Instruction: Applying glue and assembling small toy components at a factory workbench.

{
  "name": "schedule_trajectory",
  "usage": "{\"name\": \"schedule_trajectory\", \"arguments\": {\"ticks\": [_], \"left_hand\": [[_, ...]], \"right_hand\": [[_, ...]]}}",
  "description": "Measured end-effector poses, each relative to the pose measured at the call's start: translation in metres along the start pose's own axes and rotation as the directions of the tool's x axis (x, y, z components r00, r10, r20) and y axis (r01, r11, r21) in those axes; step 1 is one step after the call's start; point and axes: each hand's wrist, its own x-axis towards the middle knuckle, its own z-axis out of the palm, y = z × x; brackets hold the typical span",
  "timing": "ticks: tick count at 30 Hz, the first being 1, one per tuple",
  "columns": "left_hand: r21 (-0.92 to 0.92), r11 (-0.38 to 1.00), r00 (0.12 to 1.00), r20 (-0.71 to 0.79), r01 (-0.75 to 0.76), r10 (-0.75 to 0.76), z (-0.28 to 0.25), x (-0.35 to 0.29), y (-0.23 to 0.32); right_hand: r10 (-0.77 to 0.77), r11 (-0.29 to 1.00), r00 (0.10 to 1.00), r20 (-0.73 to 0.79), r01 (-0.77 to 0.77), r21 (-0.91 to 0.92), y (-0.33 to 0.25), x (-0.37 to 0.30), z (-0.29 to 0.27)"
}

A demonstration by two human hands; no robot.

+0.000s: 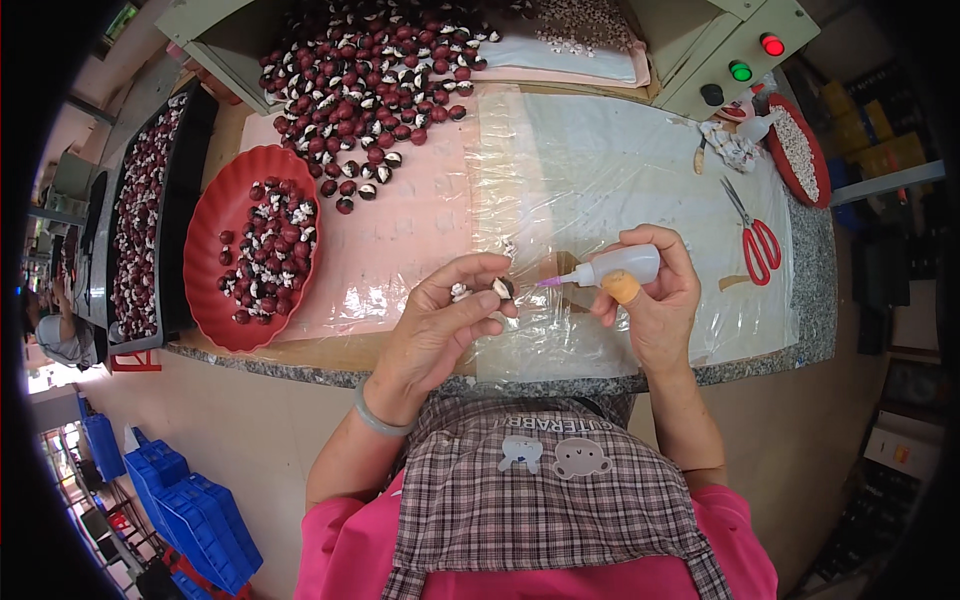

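My left hand (445,320) pinches a small dark red and white bead-like piece (502,288) between thumb and fingers, with a few more pieces tucked in the palm. My right hand (655,295) grips a small white squeeze bottle (622,267) whose purple nozzle tip points left at the piece, a short gap from it. An orange cap covers one right fingertip. Both hands hover over a clear plastic sheet (600,170) spread on the table near its front edge.
A red oval tray (215,215) of dark red and white pieces lies at left, a big heap of them (365,85) behind. Red-handled scissors (755,235) lie right, beside a red dish of white bits (800,150). A control box with buttons (740,60) stands behind.
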Motion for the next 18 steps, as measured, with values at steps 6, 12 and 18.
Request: {"name": "schedule_trajectory", "arguments": {"ticks": [6,12,18], "left_hand": [[0.010,1.000,1.000,0.029,-0.008,0.008,-0.004,0.001,-0.004],[-0.003,1.000,1.000,0.025,-0.009,0.009,-0.003,0.000,-0.006],[0.003,1.000,1.000,0.030,0.009,-0.009,-0.002,0.001,-0.006]], "right_hand": [[-0.169,0.956,0.985,0.032,0.172,-0.238,-0.006,-0.010,0.003],[-0.286,0.866,0.945,0.158,0.326,-0.380,-0.006,-0.014,0.002],[-0.309,0.805,0.931,0.195,0.366,-0.467,-0.007,-0.016,0.002]]}}
